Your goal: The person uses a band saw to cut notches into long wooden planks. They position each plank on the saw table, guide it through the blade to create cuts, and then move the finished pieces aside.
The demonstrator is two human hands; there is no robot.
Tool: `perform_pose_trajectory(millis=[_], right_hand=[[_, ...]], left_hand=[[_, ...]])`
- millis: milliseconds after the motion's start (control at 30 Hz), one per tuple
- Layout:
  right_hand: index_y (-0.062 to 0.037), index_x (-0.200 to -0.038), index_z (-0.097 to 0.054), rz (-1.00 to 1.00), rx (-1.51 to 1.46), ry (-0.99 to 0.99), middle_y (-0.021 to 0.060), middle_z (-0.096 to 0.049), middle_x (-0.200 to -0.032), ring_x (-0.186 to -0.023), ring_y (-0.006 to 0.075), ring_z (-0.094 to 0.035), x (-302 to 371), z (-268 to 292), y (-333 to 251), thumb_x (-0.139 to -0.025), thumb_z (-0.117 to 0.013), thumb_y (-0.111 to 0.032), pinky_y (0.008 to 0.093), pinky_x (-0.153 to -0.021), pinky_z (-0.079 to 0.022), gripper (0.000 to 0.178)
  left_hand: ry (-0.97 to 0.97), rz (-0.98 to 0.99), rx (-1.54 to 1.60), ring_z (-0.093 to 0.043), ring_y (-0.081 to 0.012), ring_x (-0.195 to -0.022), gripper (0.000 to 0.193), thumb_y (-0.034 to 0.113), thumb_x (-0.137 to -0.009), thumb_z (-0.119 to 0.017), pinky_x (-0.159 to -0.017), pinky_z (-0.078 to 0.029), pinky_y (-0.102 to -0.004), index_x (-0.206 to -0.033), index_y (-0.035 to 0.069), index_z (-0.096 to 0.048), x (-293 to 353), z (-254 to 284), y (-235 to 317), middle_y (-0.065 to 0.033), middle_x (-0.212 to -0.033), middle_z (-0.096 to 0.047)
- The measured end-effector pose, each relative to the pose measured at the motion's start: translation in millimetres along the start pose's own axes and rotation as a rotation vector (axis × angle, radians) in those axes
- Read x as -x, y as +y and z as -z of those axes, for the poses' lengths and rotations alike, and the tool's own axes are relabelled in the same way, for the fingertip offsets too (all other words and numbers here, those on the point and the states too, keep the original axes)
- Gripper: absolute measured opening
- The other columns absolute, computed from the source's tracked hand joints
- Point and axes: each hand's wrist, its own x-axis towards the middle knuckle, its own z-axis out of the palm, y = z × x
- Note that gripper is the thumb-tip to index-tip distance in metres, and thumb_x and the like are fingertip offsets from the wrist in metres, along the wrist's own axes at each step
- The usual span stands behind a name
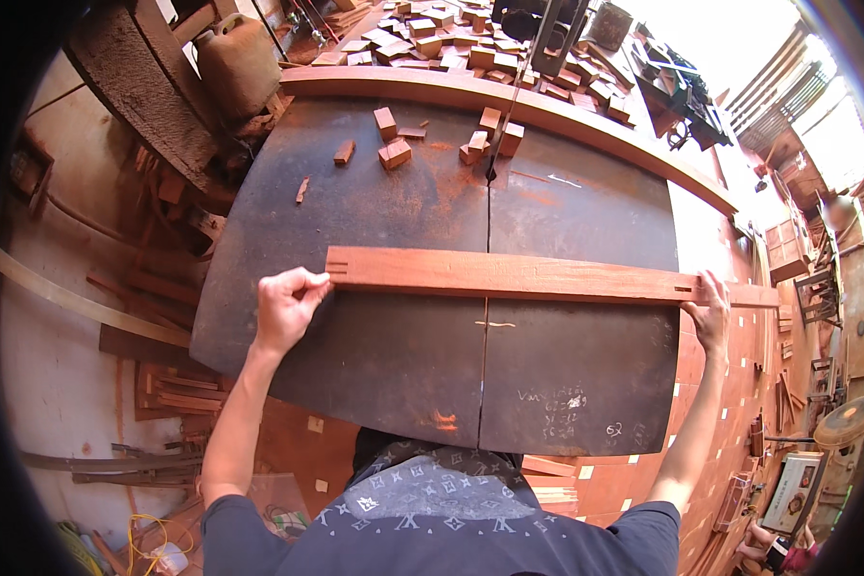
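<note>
A long reddish wooden beam [509, 276] lies crosswise over a dark metal saw table [394, 346]. At its left end, which shows slots cut in it, my left hand [288, 307] pinches the near corner between thumb and curled fingers. Near the right end, beside a small dark mortise, my right hand [708, 315] grips the beam with fingers over the top and thumb at the near side. The beam's right end sticks out past the table. Beyond the beam, a thin upright saw blade [515, 106] meets the table at the slot.
Small wood blocks [395, 154] and offcuts lie near the blade. A long wooden rail [422, 88] borders the table's far side, with a heap of cut blocks [432, 43] behind it. A dusty jug [237, 62] stands far left. Another person [773, 549] is partly visible lower right.
</note>
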Motion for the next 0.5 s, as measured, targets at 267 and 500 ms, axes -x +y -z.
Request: perform_pose_trajectory(millis=[267, 500], right_hand=[[-0.0011, -0.134, -0.068, -0.729, -1.167, 0.093, 0.0076, -0.071, -0.130, -0.110, 0.0163, -0.066, 30, -57, -25, -0.099, -0.076, -0.050, 0.0317, -0.097, -0.052, 0.061], [-0.0081, -0.122, -0.072, -0.887, -1.326, 0.195, 0.0014, -0.071, -0.115, -0.109, 0.0135, -0.062, -17, -67, -4, -0.101, -0.076, -0.037, 0.0307, -0.097, -0.046, 0.036]], left_hand=[[0.066, -0.019, 0.035, -0.069, -0.0116, -0.068, 0.007, -0.004, -0.090, -0.081, -0.060, -0.052, -0.0274, -0.086, -0.003, -0.075, 21, -5, 10, -0.0097, -0.077, -0.074], [0.043, -0.007, 0.057, -0.068, -0.0151, -0.066, 0.004, -0.004, -0.090, -0.080, -0.061, -0.052, -0.0285, -0.089, -0.003, -0.076, 17, -14, 7, -0.0108, -0.078, -0.074]])
